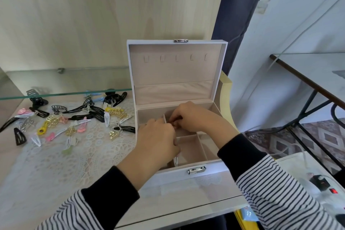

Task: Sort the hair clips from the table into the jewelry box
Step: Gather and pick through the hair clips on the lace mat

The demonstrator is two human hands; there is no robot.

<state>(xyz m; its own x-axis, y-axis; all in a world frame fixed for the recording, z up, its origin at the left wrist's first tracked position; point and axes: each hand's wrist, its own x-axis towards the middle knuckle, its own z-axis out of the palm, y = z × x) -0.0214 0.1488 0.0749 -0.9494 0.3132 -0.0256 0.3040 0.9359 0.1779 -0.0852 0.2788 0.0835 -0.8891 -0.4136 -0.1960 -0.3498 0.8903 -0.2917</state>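
Head view shows both hands inside the open jewelry box, which has a soft beige lining and square compartments. The left hand and right hand together pinch 1 small gold-coloured clip, mostly hidden by the fingers. A white snap clip lies in a front compartment. Many metal and plastic hair clips lie on the lace cloth of the bench.

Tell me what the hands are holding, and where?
Left hand and right hand pinch a small brownish clip over the jewelry box; the gripped part is hidden.
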